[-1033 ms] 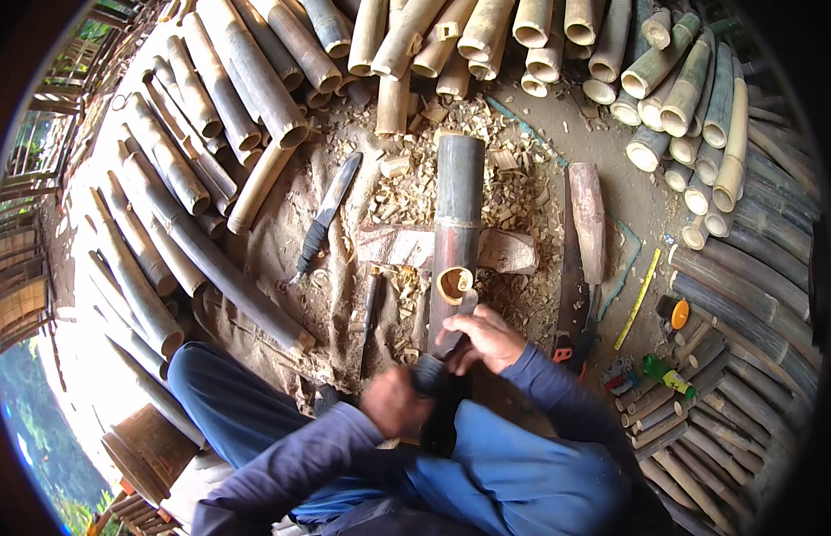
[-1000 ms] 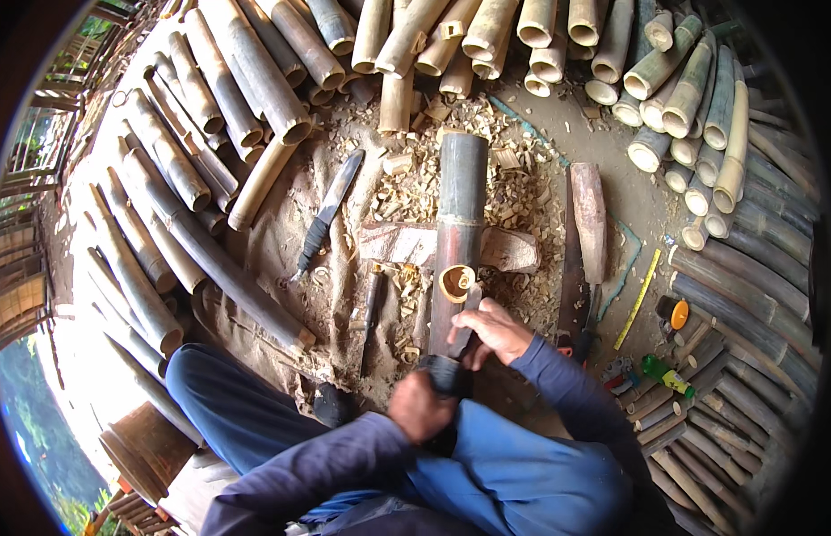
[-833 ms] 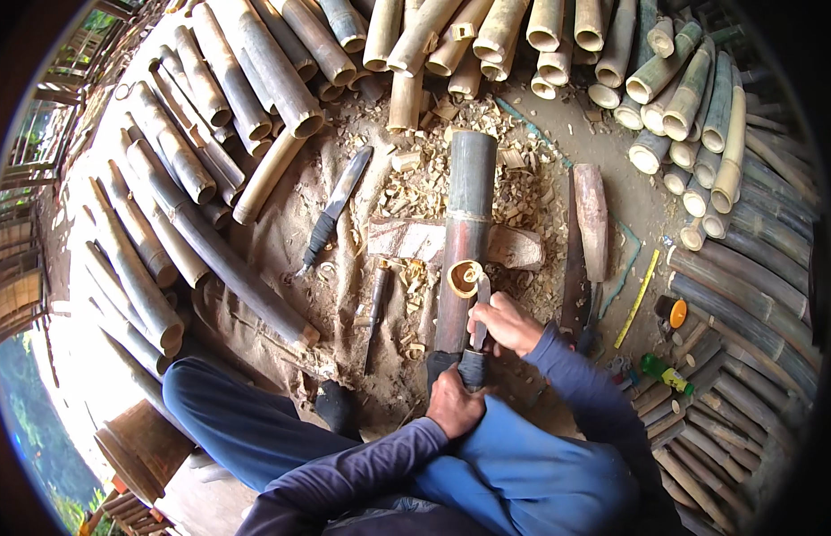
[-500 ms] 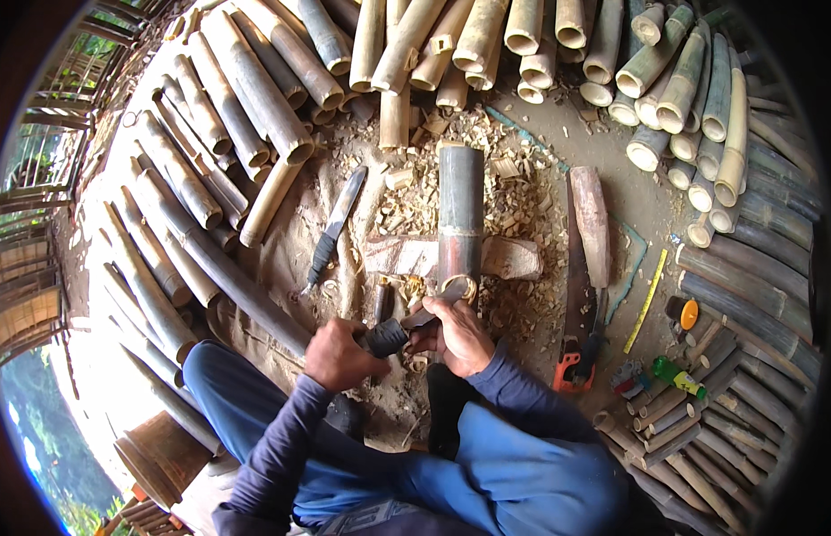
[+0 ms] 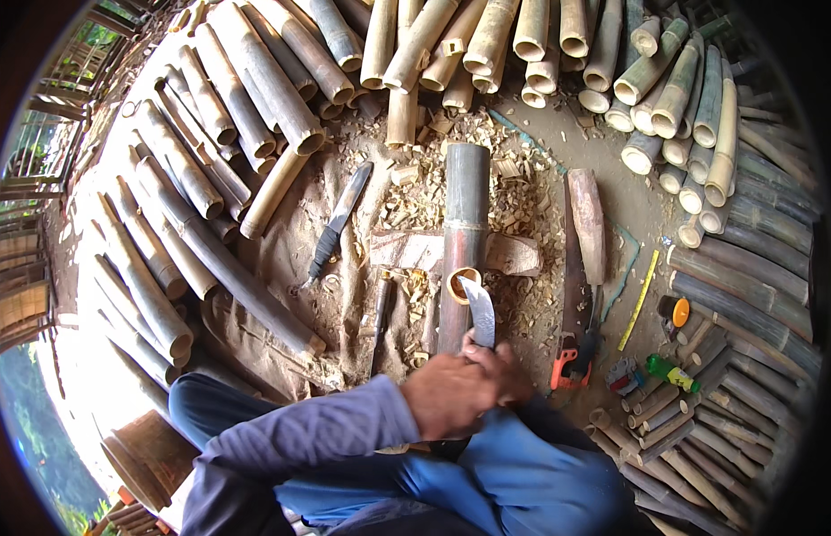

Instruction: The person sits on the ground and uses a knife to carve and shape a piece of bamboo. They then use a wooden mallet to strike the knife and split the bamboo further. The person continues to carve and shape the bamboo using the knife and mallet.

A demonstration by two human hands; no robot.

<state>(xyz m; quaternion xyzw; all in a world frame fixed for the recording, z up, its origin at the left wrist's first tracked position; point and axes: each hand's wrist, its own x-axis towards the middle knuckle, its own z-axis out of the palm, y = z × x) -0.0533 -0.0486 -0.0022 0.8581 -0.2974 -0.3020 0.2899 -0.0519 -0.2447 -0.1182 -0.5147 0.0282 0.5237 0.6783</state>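
Note:
A curved-bladed knife [image 5: 482,314] rests its tip in a round hole [image 5: 463,286] cut in the wall of a dark bamboo tube [image 5: 467,192]. My left hand [image 5: 449,393] is closed around the knife's hidden handle, a little blurred. Against it, my right hand [image 5: 503,364] is closed too, its fingers at the base of the blade. The tube lies pointing away from me across a wooden block [image 5: 407,251], its near end between my legs and partly hidden by my hands.
Left of the tube lie a black-handled knife [image 5: 341,219] and a narrow blade [image 5: 380,313]. To the right are a wooden club [image 5: 588,214], an orange-handled saw [image 5: 571,368], a yellow measuring strip [image 5: 639,299] and a green bottle [image 5: 673,372]. Wood chips [image 5: 514,192] and stacked bamboo [image 5: 272,116] surround the work.
Both hands have moved nearer to me and to the right, coming together on the knife. The blade has turned and its tip now sits in the tube's hole, which has come into view.

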